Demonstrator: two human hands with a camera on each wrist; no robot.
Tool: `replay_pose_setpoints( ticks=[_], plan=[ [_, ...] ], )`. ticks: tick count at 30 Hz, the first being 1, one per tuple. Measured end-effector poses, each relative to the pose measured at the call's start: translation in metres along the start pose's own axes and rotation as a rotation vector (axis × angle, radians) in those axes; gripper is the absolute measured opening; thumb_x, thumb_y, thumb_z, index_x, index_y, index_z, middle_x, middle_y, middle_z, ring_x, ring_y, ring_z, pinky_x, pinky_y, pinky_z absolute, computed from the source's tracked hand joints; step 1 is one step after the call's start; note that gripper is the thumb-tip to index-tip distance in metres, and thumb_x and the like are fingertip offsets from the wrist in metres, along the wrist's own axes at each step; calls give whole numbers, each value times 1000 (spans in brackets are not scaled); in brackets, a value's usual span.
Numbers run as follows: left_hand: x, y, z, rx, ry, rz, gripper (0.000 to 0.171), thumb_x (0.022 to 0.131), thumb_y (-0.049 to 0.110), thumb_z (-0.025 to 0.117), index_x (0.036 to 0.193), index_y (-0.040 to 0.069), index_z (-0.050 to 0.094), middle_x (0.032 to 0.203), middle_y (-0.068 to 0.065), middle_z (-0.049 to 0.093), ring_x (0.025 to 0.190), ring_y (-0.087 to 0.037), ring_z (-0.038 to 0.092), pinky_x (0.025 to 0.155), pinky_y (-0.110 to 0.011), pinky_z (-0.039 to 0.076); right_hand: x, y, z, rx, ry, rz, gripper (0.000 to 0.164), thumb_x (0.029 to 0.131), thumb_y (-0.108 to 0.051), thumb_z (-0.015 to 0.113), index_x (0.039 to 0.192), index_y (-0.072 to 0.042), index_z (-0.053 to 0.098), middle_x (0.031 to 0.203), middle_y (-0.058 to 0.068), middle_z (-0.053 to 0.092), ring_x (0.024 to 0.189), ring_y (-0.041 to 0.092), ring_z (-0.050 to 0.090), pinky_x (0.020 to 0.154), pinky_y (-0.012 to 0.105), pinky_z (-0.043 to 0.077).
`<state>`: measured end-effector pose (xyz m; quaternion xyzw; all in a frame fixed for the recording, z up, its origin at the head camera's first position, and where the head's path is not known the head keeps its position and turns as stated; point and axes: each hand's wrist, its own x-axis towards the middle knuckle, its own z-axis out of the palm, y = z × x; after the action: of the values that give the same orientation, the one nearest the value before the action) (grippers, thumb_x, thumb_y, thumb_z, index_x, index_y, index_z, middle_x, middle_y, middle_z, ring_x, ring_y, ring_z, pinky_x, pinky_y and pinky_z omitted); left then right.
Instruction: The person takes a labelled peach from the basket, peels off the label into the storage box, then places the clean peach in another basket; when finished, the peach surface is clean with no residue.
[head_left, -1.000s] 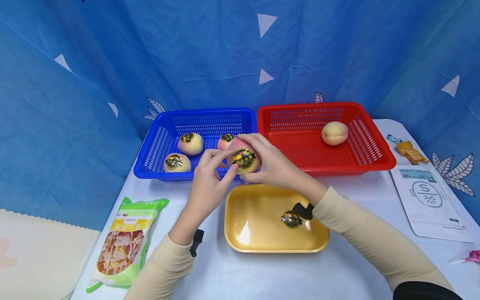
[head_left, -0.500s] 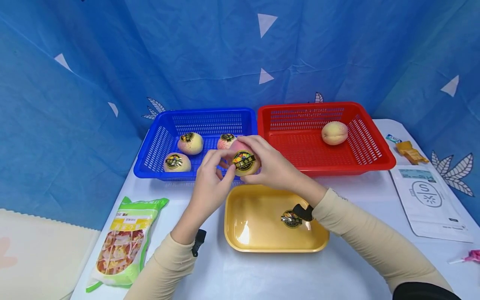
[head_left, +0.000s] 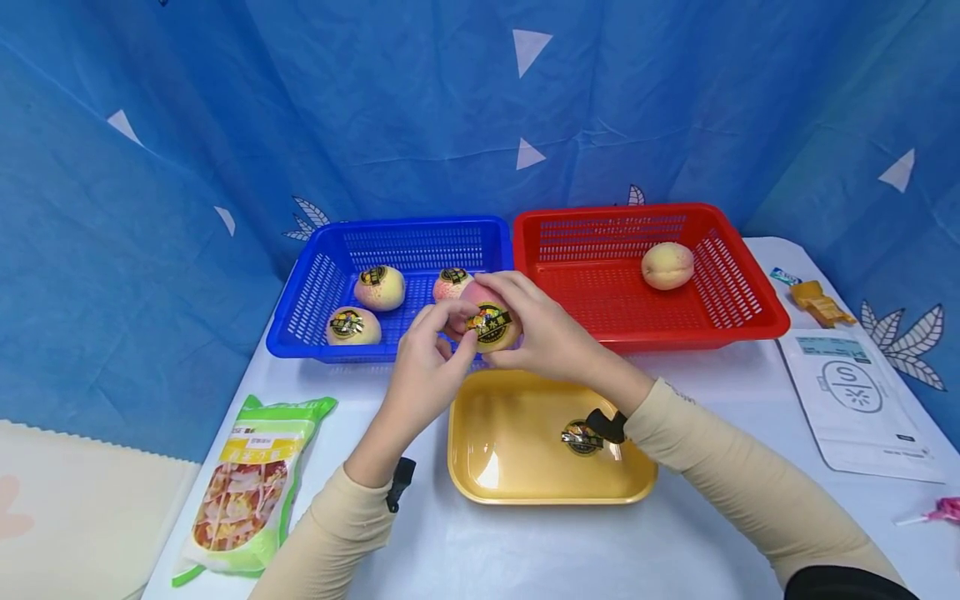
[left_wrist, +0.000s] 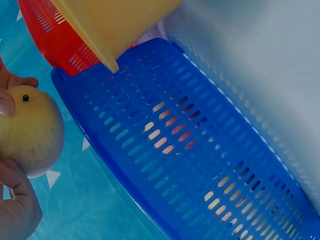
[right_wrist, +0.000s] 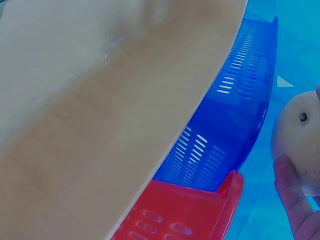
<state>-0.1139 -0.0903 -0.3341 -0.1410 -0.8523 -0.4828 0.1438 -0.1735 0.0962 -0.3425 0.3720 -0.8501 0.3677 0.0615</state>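
Observation:
A pink and yellow peach (head_left: 507, 312) with a round black and gold sticker (head_left: 491, 327) is held up over the blue basket's front edge. My right hand (head_left: 551, 335) grips it from the right, fingers over the top and thumb below. My left hand (head_left: 426, 360) has its thumb and curled index finger pinching the sticker's left edge. In the left wrist view the peach (left_wrist: 37, 130) shows a dark stem spot. The right wrist view has the peach (right_wrist: 300, 140) at its right edge, with fingertips against it.
The blue basket (head_left: 390, 223) contains several stickered peaches. One bare peach (head_left: 667, 266) lies in the red basket (head_left: 600, 340). Below them, a gold tray (head_left: 517, 475) carries a loose sticker (head_left: 582, 437). A green food bag (head_left: 247, 483) lies left, a white pouch (head_left: 862, 408) right.
My left index finger has curled in more at the sticker's left edge. The peach has dipped slightly, still in my right hand.

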Motion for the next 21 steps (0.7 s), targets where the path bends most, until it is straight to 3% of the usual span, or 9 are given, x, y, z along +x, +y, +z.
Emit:
replay_pose_setpoints(
  ticks=[11, 21],
  plan=[
    [-2, 0, 0, 1, -57, 15, 24, 93, 6, 62, 116, 11, 61, 88, -3, 58, 79, -13, 54, 63, -22, 49, -2, 1, 0, 11, 2, 0, 88, 74, -21, 85, 149, -11, 41, 143, 6, 47, 126, 19, 51, 105, 37, 49],
    [-2, 2, 3, 39, -14, 40, 26, 91, 4, 63, 117, 8, 63, 90, -3, 63, 81, -11, 59, 63, -25, 53, -6, 2, -3, 17, 14, 22, 91, 74, -26, 87, 151, -17, 39, 144, 3, 46, 128, 17, 49, 104, 36, 51]
  ],
)
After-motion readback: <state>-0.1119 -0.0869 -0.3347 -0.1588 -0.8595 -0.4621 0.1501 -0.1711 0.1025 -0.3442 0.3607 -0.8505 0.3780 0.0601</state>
